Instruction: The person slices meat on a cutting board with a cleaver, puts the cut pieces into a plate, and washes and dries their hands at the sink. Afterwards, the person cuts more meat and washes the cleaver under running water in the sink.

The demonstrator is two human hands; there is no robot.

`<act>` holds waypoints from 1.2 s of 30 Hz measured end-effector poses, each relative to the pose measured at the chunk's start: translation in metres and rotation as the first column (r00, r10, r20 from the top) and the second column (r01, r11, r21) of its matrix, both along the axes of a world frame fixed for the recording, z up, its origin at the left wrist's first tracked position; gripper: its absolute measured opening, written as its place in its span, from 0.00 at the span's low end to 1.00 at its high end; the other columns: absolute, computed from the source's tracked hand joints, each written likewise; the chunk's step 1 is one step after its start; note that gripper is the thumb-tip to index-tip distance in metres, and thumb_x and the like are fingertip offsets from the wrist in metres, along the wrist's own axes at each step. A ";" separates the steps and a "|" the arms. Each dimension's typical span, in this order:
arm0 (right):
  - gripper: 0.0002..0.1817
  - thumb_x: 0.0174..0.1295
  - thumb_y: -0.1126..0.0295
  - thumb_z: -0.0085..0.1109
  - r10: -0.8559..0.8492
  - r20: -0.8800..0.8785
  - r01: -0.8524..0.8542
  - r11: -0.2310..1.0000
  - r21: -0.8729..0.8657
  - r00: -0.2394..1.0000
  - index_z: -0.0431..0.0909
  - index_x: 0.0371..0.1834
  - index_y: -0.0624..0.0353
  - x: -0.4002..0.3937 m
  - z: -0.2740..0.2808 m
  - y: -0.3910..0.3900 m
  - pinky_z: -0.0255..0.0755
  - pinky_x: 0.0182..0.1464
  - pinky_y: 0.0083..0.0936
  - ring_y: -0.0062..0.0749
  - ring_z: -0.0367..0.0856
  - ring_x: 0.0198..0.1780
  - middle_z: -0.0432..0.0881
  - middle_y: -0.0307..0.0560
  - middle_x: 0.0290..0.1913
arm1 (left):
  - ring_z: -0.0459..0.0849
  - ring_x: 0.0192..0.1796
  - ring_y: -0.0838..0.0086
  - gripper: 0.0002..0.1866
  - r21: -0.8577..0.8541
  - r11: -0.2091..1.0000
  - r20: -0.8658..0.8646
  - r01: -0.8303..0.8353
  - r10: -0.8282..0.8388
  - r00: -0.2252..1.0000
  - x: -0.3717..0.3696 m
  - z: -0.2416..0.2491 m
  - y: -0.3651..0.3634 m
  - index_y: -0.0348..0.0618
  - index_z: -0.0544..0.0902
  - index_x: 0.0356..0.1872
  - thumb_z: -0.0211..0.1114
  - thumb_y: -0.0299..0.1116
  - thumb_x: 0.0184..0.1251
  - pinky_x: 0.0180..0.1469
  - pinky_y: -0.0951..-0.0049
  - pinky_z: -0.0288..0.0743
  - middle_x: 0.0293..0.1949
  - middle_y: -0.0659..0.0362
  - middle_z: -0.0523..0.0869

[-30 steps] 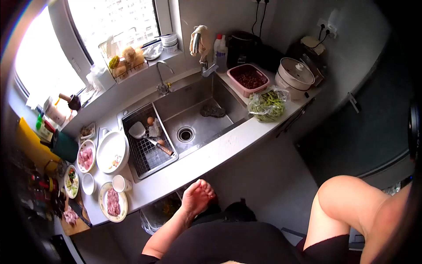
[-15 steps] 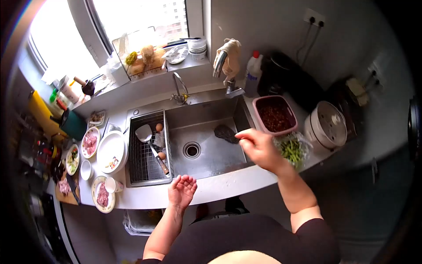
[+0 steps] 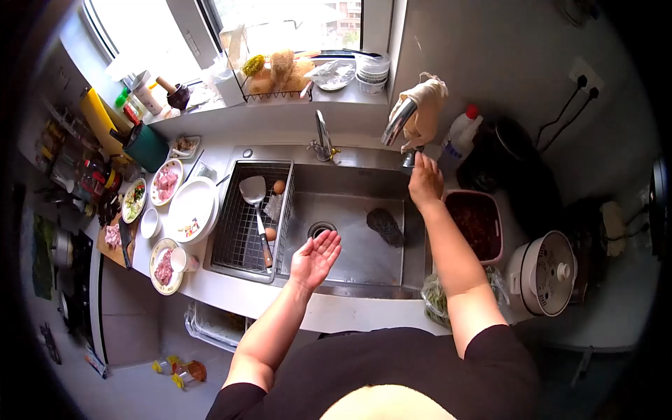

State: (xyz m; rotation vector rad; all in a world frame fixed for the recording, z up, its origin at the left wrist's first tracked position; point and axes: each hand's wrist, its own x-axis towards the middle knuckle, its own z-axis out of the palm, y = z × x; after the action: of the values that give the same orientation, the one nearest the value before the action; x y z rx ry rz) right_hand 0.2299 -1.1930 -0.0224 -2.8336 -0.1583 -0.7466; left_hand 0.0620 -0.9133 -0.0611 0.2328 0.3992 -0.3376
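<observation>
Steel sink (image 3: 343, 203); left hand (image 3: 317, 259) over it, palm up, fingers slightly apart. Right hand (image 3: 425, 183) at cloth-draped faucet (image 3: 400, 124), can't tell finger grip.

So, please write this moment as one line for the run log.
left hand: open, palm up, above sink | right hand: at faucet handle, grip unclear | cloth: draped over faucet | spatula: in rack

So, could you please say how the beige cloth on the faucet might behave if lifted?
The beige cloth likely droops, since it hangs in loose folds. It may catch on the faucet, being draped over it.
</observation>
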 end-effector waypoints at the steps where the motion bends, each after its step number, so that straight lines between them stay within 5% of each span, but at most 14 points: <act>1: 0.17 0.59 0.75 0.44 -0.012 -0.168 0.013 1.000 0.005 0.986 0.73 0.51 0.61 0.003 0.002 -0.007 0.67 0.55 0.40 0.46 0.72 0.54 0.76 0.50 0.49 | 0.68 0.65 0.59 0.22 0.044 0.999 -0.062 0.002 0.001 0.998 0.010 -0.007 -0.003 0.35 0.72 0.56 0.41 0.41 0.74 0.69 0.57 0.58 0.59 0.48 0.74; 2: 0.17 0.59 0.75 0.44 -0.009 -0.171 0.009 1.000 -0.003 0.985 0.73 0.51 0.61 0.005 0.001 -0.012 0.67 0.55 0.40 0.46 0.72 0.54 0.76 0.50 0.49 | 0.77 0.54 0.63 0.16 0.077 0.997 -0.050 0.027 -0.023 0.998 0.020 -0.015 -0.005 0.37 0.77 0.46 0.48 0.39 0.72 0.61 0.62 0.68 0.48 0.52 0.81; 6: 0.09 0.60 0.74 0.47 0.032 -0.244 -0.039 0.999 -0.026 0.969 0.75 0.41 0.60 0.006 0.005 -0.015 0.68 0.53 0.40 0.45 0.72 0.51 0.76 0.49 0.42 | 0.76 0.36 0.72 0.06 0.169 0.984 -0.164 0.059 -0.031 0.986 0.060 -0.026 -0.019 0.43 0.76 0.31 0.61 0.33 0.64 0.45 0.71 0.74 0.30 0.60 0.78; 13: 0.10 0.60 0.73 0.46 0.070 -0.118 -0.064 0.997 0.052 0.991 0.78 0.40 0.60 0.005 -0.008 -0.016 0.71 0.47 0.40 0.46 0.74 0.47 0.78 0.50 0.39 | 0.78 0.35 0.71 0.05 0.400 0.889 -0.215 0.221 -0.143 0.966 0.111 -0.046 -0.061 0.44 0.75 0.34 0.61 0.31 0.65 0.41 0.70 0.78 0.31 0.59 0.78; 23: 0.11 0.56 0.76 0.48 0.098 -0.073 -0.089 0.990 0.112 0.993 0.79 0.40 0.61 -0.002 -0.004 -0.012 0.71 0.47 0.38 0.46 0.75 0.45 0.79 0.49 0.37 | 0.80 0.33 0.72 0.06 0.427 0.870 -0.191 0.245 -0.178 0.965 0.168 -0.045 -0.098 0.41 0.76 0.36 0.56 0.33 0.69 0.38 0.72 0.80 0.30 0.58 0.80; 26: 0.12 0.57 0.76 0.48 0.122 -0.037 -0.117 0.984 0.133 0.992 0.78 0.42 0.61 -0.003 -0.002 -0.007 0.68 0.50 0.37 0.45 0.74 0.47 0.78 0.48 0.40 | 0.76 0.21 0.72 0.09 0.470 0.839 -0.237 0.274 -0.179 0.955 0.183 -0.054 -0.109 0.39 0.76 0.32 0.54 0.33 0.68 0.24 0.71 0.78 0.22 0.58 0.77; 29: 0.13 0.55 0.77 0.52 0.202 0.143 -0.227 0.957 0.183 0.969 0.77 0.44 0.62 -0.025 0.022 0.025 0.66 0.53 0.36 0.46 0.73 0.49 0.78 0.50 0.43 | 0.74 0.18 0.72 0.09 0.738 0.574 -0.262 0.355 -0.242 0.934 0.188 -0.051 -0.120 0.46 0.76 0.22 0.61 0.32 0.61 0.17 0.71 0.61 0.15 0.60 0.74; 31: 0.16 0.58 0.71 0.56 0.265 -0.015 -0.214 0.810 0.546 0.964 0.75 0.48 0.66 -0.044 0.006 0.053 0.63 0.60 0.35 0.44 0.73 0.54 0.77 0.52 0.49 | 0.76 0.20 0.65 0.18 0.961 0.244 -0.106 0.133 -0.123 0.987 0.202 -0.082 -0.138 0.39 0.80 0.17 0.65 0.44 0.56 0.22 0.63 0.68 0.17 0.53 0.79; 32: 0.18 0.62 0.67 0.53 0.308 -0.155 -0.084 0.640 0.764 0.939 0.72 0.53 0.64 -0.050 -0.016 0.065 0.64 0.60 0.33 0.40 0.73 0.55 0.77 0.50 0.50 | 0.74 0.20 0.69 0.20 0.997 -0.059 0.035 -0.045 -0.156 0.987 0.201 -0.072 -0.132 0.40 0.80 0.18 0.61 0.47 0.61 0.24 0.64 0.68 0.18 0.53 0.80; 33: 0.20 0.66 0.64 0.50 0.372 -0.301 0.115 0.445 0.888 0.878 0.70 0.57 0.63 -0.056 -0.034 0.078 0.64 0.59 0.31 0.36 0.73 0.56 0.77 0.48 0.52 | 0.75 0.22 0.68 0.24 0.992 0.082 0.096 -0.094 -0.029 0.995 0.202 -0.068 -0.136 0.39 0.82 0.21 0.58 0.52 0.62 0.30 0.62 0.70 0.22 0.49 0.82; 34: 0.22 0.68 0.60 0.47 0.435 -0.275 0.201 0.207 0.957 0.857 0.67 0.60 0.62 -0.059 -0.040 0.091 0.65 0.59 0.30 0.35 0.72 0.56 0.76 0.47 0.53 | 0.73 0.22 0.65 0.27 0.986 0.029 0.161 -0.164 0.074 0.984 0.192 -0.046 -0.141 0.39 0.82 0.23 0.55 0.56 0.63 0.32 0.60 0.70 0.24 0.46 0.81; 35: 0.25 0.69 0.56 0.44 0.469 -0.245 0.297 -0.038 0.954 0.849 0.65 0.62 0.62 -0.060 -0.044 0.100 0.65 0.59 0.28 0.33 0.72 0.57 0.75 0.46 0.55 | 0.82 0.38 0.49 0.25 0.996 0.091 0.007 -0.008 0.010 1.000 0.190 -0.045 -0.140 0.43 0.83 0.30 0.54 0.57 0.63 0.39 0.56 0.73 0.31 0.45 0.82; 36: 0.25 0.70 0.55 0.43 0.489 -0.286 0.362 -0.066 0.930 0.824 0.64 0.63 0.60 -0.054 -0.058 0.101 0.64 0.60 0.26 0.33 0.71 0.57 0.73 0.45 0.57 | 0.81 0.40 0.49 0.25 1.000 0.008 -0.014 0.014 -0.044 0.999 0.192 -0.063 -0.141 0.44 0.83 0.33 0.52 0.57 0.64 0.41 0.55 0.73 0.34 0.45 0.82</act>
State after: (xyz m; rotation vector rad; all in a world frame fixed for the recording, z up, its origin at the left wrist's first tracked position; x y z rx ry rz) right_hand 0.1756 -1.0919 -0.0800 -1.2678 0.2835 0.1944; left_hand 0.2540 -1.0543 -0.1242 1.7692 0.5669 0.0050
